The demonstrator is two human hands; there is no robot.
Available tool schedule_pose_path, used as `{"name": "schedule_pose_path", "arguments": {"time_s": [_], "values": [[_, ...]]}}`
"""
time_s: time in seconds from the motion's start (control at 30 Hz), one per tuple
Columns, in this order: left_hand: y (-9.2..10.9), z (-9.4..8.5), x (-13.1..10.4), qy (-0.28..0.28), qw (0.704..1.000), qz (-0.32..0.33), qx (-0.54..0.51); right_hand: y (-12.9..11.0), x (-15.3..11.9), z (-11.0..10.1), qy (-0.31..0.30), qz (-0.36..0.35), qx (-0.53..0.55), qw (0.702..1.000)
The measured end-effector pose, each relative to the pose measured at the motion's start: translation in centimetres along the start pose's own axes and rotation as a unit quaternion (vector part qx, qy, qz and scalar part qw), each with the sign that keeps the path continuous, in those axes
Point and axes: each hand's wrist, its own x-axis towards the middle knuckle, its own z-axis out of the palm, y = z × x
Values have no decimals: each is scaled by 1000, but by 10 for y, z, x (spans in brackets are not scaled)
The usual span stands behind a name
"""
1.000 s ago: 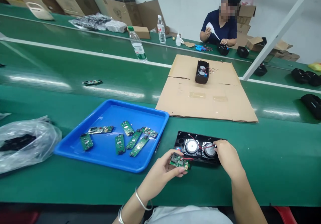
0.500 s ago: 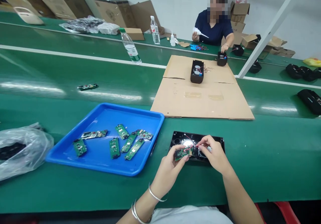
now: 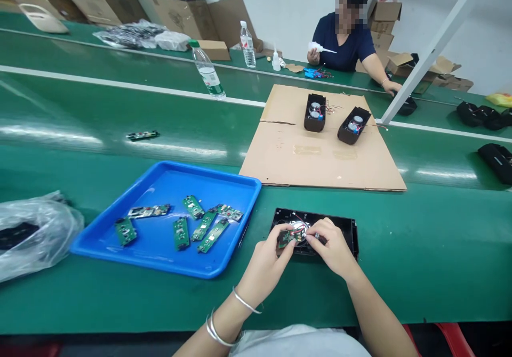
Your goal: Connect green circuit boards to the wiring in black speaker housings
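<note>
My left hand (image 3: 262,258) grips a small green circuit board (image 3: 286,238) by its edges, between thumb and fingers. At the board's right end, my right hand (image 3: 335,249) pinches a small wire connector (image 3: 305,235), partly hidden by the fingertips. Thin red wires run near the board. Beneath both hands lies an open black speaker housing (image 3: 349,229), flat on the green table, with a round silver speaker partly covered by my hands. To the left, a blue tray (image 3: 160,264) holds several more green circuit boards (image 3: 181,233).
A cardboard sheet (image 3: 276,160) ahead bears two black speaker housings (image 3: 314,120) with wires. One loose board (image 3: 143,135) lies farther left. A plastic bag (image 3: 48,245) sits at the left edge. Across the table, a person (image 3: 344,42) holds a white nozzle bottle (image 3: 316,47). A slanted white post (image 3: 432,50) stands right.
My right hand has shifted slightly left, bringing the connector against the board's end. Across the table, the person has set a second housing down on the cardboard and now reaches right towards another black one.
</note>
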Motion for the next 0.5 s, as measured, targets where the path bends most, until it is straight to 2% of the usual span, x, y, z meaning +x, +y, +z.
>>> {"name": "schedule_pose_path", "arguments": {"time_s": [0.13, 0.3, 0.4, 0.5], "values": [[6, -1, 3, -13, 997, 21, 70, -1, -3, 1, -1, -122, -150, 981], [10, -1, 6, -40, 991, 43, 124, -6, -3, -4, -55, -186, -311, 931], [11, 0, 6, -56, 983, 62, 166, -8, -1, -6, -62, -201, -352, 912], [11, 0, 6, -57, 973, 99, 202, -5, 0, -4, -49, -191, -321, 926]]}}
